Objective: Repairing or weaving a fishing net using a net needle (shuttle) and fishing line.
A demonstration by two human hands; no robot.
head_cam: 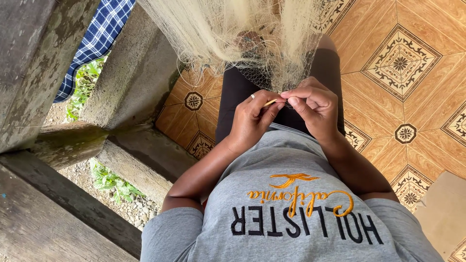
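Observation:
A pale cream fishing net (242,34) hangs down from above onto my lap and knees. My left hand (252,119), with a ring on one finger, pinches a thin yellowish netting needle (270,102) at the net's lower edge. My right hand (314,106) meets it there, fingers curled and pinching the mesh and thread right at the needle's tip. Both hands touch each other over my dark shorts (238,92). The fine thread itself is too thin to make out.
A weathered concrete railing (131,82) stands close on the left, with a blue checked cloth (97,39) draped over it. Gravel and green weeds (114,184) lie beyond. An orange patterned tile floor (403,63) spreads to the right, and a brown board (444,213) sits at lower right.

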